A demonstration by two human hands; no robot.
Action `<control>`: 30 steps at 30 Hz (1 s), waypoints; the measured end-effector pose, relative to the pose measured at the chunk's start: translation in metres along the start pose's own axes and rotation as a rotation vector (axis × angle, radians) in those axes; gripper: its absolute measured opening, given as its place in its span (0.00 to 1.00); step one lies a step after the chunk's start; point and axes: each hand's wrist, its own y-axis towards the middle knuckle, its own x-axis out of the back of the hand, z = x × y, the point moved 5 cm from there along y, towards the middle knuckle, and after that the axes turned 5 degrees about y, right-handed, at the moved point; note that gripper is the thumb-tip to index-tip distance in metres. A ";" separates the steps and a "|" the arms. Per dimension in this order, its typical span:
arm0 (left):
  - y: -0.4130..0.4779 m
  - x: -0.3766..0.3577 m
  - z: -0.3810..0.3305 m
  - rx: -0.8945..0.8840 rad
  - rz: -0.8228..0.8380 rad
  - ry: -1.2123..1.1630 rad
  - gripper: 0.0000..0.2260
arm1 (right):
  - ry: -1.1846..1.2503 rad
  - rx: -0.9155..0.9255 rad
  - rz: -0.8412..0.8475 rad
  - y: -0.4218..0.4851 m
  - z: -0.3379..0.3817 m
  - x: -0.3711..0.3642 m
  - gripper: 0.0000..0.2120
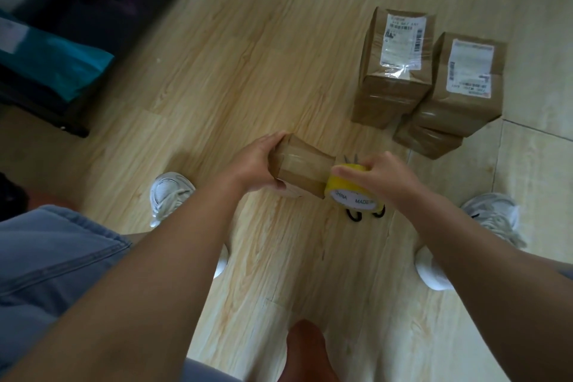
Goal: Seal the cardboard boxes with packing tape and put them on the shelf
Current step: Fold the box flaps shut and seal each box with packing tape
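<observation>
The wood floor (263, 71) fills most of the view. A dark rack (102, 31) stands at the far left, and it may be the shelf. At the upper right, well apart from the hands, three boxes (393, 87) wait in a pile on the floor. They look taped shut.

In the middle, above the floor, the left hand (251, 164) grips the left end of a small box (304, 167), with the fingers curled round it. A shiny strip lies along the top of this box. The right hand (384, 174) holds the yellow tape (350, 192), with the fingers curled over the roll. The roll touches the right end of the box. Scissors (353, 214) lie on the floor just under the roll.

The step looks like laying tape over this box.

To do it well:
- Hold the box tight so it does not turn.
- Pull the roll straight so the strip stays flat with no folds.
- Take the strip over the edge and down the end.
- Rub the strip down hard.
- Cut the strip with the scissors, close to the box.
</observation>
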 end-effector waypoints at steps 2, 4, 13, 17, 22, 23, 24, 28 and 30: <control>-0.003 0.003 0.002 0.018 0.007 -0.074 0.51 | 0.171 -0.004 0.052 -0.001 -0.001 0.003 0.24; -0.005 0.003 0.002 0.026 0.033 -0.111 0.50 | 0.210 0.007 0.056 0.002 -0.002 0.004 0.22; 0.008 -0.007 0.004 0.061 0.084 -0.191 0.50 | -0.014 -0.055 -0.006 0.028 -0.029 0.000 0.26; 0.016 -0.017 0.013 0.103 0.097 -0.252 0.52 | -0.003 -0.089 0.009 0.040 -0.035 -0.006 0.21; 0.024 -0.029 0.027 0.155 0.132 -0.379 0.54 | 0.045 -0.152 0.024 0.056 -0.045 -0.021 0.26; 0.024 -0.029 0.031 0.162 0.136 -0.404 0.54 | 0.056 -0.147 0.012 0.057 -0.042 -0.021 0.27; 0.024 -0.030 0.035 0.172 0.139 -0.425 0.55 | 0.070 -0.139 0.008 0.058 -0.038 -0.023 0.27; 0.016 -0.034 0.056 0.228 0.132 -0.378 0.53 | 0.109 -0.138 0.061 0.059 -0.018 -0.036 0.31; 0.011 -0.039 0.065 0.255 0.117 -0.366 0.47 | 0.130 -0.128 0.090 0.061 -0.016 -0.047 0.29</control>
